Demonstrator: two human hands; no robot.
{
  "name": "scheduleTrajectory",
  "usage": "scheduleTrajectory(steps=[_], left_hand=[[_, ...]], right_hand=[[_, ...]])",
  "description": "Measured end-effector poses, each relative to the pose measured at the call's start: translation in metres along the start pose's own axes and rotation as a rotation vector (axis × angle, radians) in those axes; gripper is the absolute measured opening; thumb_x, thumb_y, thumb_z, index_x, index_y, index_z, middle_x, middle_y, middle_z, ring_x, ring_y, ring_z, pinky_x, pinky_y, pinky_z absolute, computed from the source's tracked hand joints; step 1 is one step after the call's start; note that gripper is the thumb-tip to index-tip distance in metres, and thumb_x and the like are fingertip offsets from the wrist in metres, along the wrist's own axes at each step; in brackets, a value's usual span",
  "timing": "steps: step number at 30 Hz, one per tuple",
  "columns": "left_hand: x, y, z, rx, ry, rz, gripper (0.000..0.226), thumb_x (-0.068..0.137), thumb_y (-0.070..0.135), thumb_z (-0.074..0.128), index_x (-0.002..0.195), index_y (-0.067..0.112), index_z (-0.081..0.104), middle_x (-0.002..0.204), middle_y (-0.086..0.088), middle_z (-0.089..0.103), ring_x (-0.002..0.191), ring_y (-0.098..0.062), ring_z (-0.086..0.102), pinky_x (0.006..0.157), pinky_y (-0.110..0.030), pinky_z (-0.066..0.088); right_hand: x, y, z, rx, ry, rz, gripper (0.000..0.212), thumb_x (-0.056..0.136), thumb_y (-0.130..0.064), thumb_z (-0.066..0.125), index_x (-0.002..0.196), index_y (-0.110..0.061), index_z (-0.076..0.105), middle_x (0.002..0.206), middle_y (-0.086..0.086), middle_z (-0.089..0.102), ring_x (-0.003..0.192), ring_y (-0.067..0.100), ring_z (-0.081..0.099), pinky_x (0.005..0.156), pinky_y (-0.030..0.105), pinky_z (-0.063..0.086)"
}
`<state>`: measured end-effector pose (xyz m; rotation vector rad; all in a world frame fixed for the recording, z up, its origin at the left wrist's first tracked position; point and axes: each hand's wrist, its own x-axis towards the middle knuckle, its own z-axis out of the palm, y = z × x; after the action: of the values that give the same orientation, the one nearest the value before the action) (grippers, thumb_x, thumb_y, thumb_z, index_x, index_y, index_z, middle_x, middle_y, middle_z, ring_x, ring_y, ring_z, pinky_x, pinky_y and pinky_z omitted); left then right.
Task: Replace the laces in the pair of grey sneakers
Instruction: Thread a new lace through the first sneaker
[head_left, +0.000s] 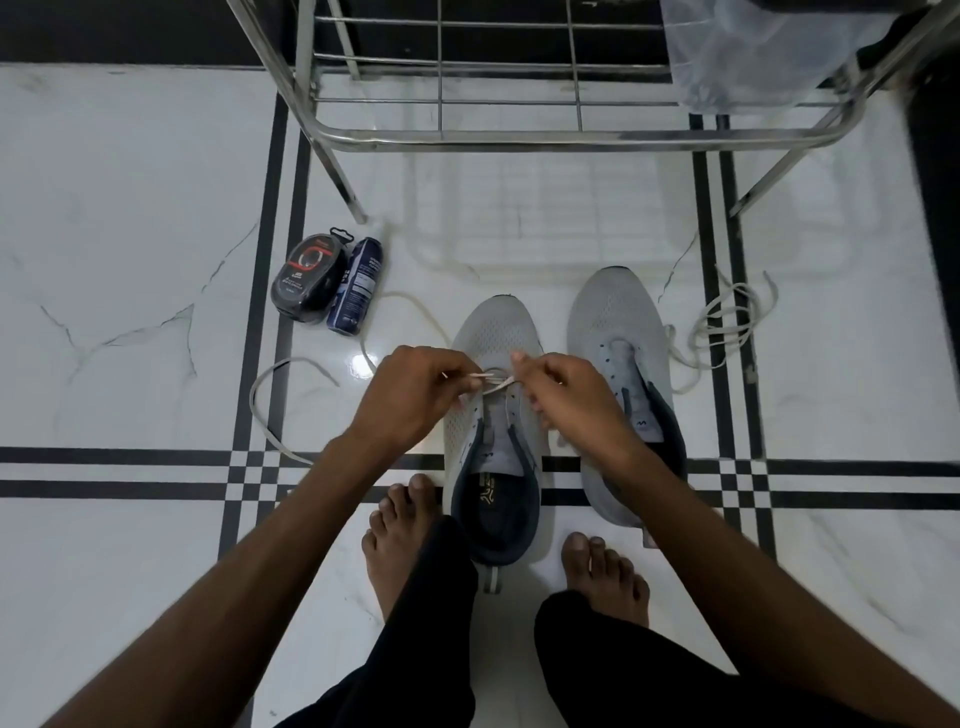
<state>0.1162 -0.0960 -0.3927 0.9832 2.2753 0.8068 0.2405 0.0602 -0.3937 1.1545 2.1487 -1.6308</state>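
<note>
Your 2 hands, left (410, 397) and right (563, 395), pinch the lace (493, 384) over the left sneaker (493, 332); you're threading its first eyelets, so next cross the ends upward.

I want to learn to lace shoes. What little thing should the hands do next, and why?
Probably pull both lace ends snug and even. The left hand and right hand each pinch an end at the front eyelets of the left sneaker, and the eyelets nearer its opening look unlaced, so evening the ends comes before crossing them upward.
</note>
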Motion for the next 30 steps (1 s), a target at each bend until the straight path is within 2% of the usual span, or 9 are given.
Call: scheduleTrajectory(steps=[2, 5, 9, 11, 14, 18, 23, 27, 30], left_hand=[[0.0, 0.001, 0.001, 0.097, -0.031, 0.065, 0.018, 0.097, 0.031, 0.062, 0.107, 0.029, 0.077, 0.085, 0.006, 0.074, 0.075, -0.015, 0.067, 0.071, -0.036, 0.053], [0.002, 0.003, 0.012, 0.224, -0.079, 0.155, 0.028, 0.1, 0.026, 0.056, 0.124, 0.029, 0.069, 0.101, 0.003, 0.064, 0.089, -0.02, 0.063, 0.071, -0.031, 0.048], [0.006, 0.008, 0.021, 0.267, -0.1, 0.172, 0.028, 0.097, 0.021, 0.058, 0.121, 0.025, 0.07, 0.098, -0.001, 0.055, 0.092, -0.021, 0.056, 0.071, -0.035, 0.048], [0.007, 0.009, 0.024, 0.313, -0.085, 0.168, 0.025, 0.096, 0.022, 0.06, 0.117, 0.027, 0.072, 0.093, -0.003, 0.06, 0.091, -0.024, 0.06, 0.068, -0.032, 0.045], [0.009, 0.014, 0.029, 0.298, -0.008, 0.07, 0.018, 0.092, 0.03, 0.064, 0.105, 0.028, 0.076, 0.094, 0.001, 0.07, 0.088, -0.023, 0.065, 0.067, -0.025, 0.037], [0.017, 0.024, 0.041, 0.357, -0.002, -0.006, 0.019, 0.092, 0.032, 0.058, 0.097, 0.026, 0.076, 0.093, 0.002, 0.07, 0.088, -0.022, 0.064, 0.068, -0.028, 0.042], [0.026, 0.029, 0.041, 0.454, -0.039, 0.027, 0.027, 0.097, 0.037, 0.05, 0.1, 0.025, 0.074, 0.095, 0.002, 0.068, 0.089, -0.022, 0.063, 0.066, -0.028, 0.036], [0.033, 0.032, 0.039, 0.636, -0.092, 0.035, 0.024, 0.096, 0.032, 0.049, 0.098, 0.021, 0.071, 0.094, 0.0, 0.067, 0.086, -0.023, 0.063, 0.063, -0.03, 0.033], [0.037, 0.038, 0.039, 0.739, -0.121, 0.048, 0.019, 0.092, 0.027, 0.052, 0.093, 0.018, 0.069, 0.091, -0.002, 0.067, 0.083, -0.023, 0.064, 0.061, -0.031, 0.033]], right_hand=[[-0.003, 0.004, -0.003, -0.163, -0.045, 0.031, 0.037, 0.082, -0.063, 0.064, 0.097, -0.029, 0.061, 0.09, -0.011, 0.064, 0.084, 0.009, 0.063, 0.074, 0.033, 0.053], [-0.004, 0.009, 0.01, -0.38, -0.145, -0.03, 0.049, 0.077, -0.055, 0.073, 0.11, -0.025, 0.053, 0.099, -0.009, 0.058, 0.091, 0.011, 0.059, 0.077, 0.032, 0.051], [0.005, 0.008, 0.017, -0.503, -0.049, -0.025, 0.037, 0.078, -0.038, 0.071, 0.11, -0.021, 0.061, 0.101, 0.0, 0.066, 0.092, 0.02, 0.064, 0.08, 0.036, 0.056], [0.008, 0.009, 0.017, -0.497, -0.032, -0.025, 0.031, 0.08, -0.031, 0.069, 0.109, -0.021, 0.067, 0.098, 0.0, 0.07, 0.091, 0.021, 0.066, 0.081, 0.036, 0.057], [0.009, 0.014, 0.01, -0.376, -0.003, 0.006, 0.024, 0.082, -0.025, 0.068, 0.105, -0.021, 0.074, 0.093, -0.002, 0.072, 0.086, 0.018, 0.068, 0.08, 0.035, 0.059], [0.009, 0.02, 0.005, -0.271, 0.005, 0.011, 0.029, 0.086, -0.017, 0.066, 0.113, -0.023, 0.074, 0.1, -0.003, 0.073, 0.089, 0.015, 0.068, 0.08, 0.031, 0.057], [0.011, 0.018, -0.002, -0.195, 0.069, -0.023, 0.022, 0.088, -0.015, 0.067, 0.105, -0.025, 0.077, 0.096, -0.005, 0.076, 0.088, 0.011, 0.068, 0.08, 0.032, 0.058], [0.011, 0.016, -0.003, -0.169, 0.072, -0.047, 0.027, 0.089, -0.015, 0.066, 0.113, -0.022, 0.075, 0.104, -0.004, 0.075, 0.094, 0.011, 0.068, 0.085, 0.031, 0.057], [0.011, 0.015, -0.003, -0.167, 0.075, -0.06, 0.024, 0.092, -0.023, 0.067, 0.114, -0.023, 0.075, 0.106, -0.005, 0.075, 0.096, 0.01, 0.068, 0.087, 0.032, 0.057]])
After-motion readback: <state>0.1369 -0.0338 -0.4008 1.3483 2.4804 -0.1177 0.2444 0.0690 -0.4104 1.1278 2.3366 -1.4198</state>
